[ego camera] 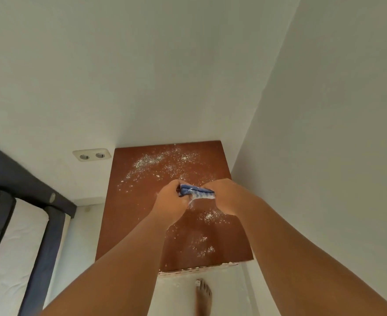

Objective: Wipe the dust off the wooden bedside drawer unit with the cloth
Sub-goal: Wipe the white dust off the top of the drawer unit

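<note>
Gripping folded cloth (197,193) above dusty drawer unit (142,201): left hand (173,201), right hand (225,195); long axis left-right.

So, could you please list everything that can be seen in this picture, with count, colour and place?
drawer unit: one, reddish-brown wood, in the corner between two walls
dust: white patches, scattered over the unit's top
cloth: one, blue and white, bunched between both hands above the top
socket: one double, cream, on the wall left of the unit
bed: one, dark frame, white mattress, far left
foot: one, bare, on the floor before the unit
left hand: grip closed on cloth
right hand: grip closed on cloth
</note>
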